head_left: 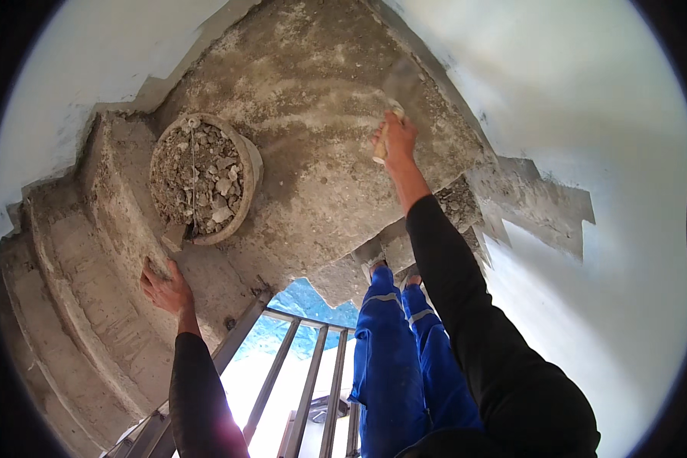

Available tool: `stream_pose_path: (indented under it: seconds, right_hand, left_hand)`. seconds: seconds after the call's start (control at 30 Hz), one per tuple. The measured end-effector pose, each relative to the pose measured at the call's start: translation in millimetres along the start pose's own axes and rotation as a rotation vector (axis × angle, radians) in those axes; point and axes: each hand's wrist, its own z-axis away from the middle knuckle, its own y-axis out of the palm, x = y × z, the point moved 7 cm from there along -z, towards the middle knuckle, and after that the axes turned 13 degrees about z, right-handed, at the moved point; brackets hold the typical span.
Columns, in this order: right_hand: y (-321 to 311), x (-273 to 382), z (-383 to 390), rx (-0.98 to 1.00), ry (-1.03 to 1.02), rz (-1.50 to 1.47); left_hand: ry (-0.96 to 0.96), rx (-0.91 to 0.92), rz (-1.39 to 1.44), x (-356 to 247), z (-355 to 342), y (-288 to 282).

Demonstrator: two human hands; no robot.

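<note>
My right hand (395, 137) is stretched forward and grips the pale handle of a scraper (399, 85), whose flat metal blade lies against the rough concrete landing (313, 114) next to the white wall (588, 114). My left hand (164, 288) rests with fingers spread on the edge of a concrete step (122, 229) and holds nothing. Just above the left hand stands a round bucket (248, 164) filled with broken rubble. Both my arms wear black sleeves.
Concrete stairs (69, 305) climb at the left. A metal railing (298, 382) runs below, with a blue sheet behind it. My legs in blue trousers (397, 359) stand on the lower steps. Grey bare patches (534, 202) show on the right wall.
</note>
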Motion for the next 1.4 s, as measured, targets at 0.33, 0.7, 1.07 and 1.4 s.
stream_pose_path:
  seconds: [0.33,0.7,1.07,1.4]
  right_hand:
    - [-36.3,0.2,67.1,0.091,0.063,0.274]
    - [-106.8,-21.8,107.8,-0.069,0.062,0.241]
    - [-166.1,-35.6,146.2,-0.154,0.057,0.143]
    - [-187.0,-42.2,164.2,-0.188,0.098,0.254]
  left_hand:
    - [-0.057,0.02,-0.042,14.5,-5.1,-7.5]
    - [-0.042,0.023,-0.034,22.0,-4.7,-4.2]
    - [-0.099,0.045,-0.021,19.8,-3.4,-2.2]
    - [-0.079,0.033,-0.017,5.7,1.9,1.9]
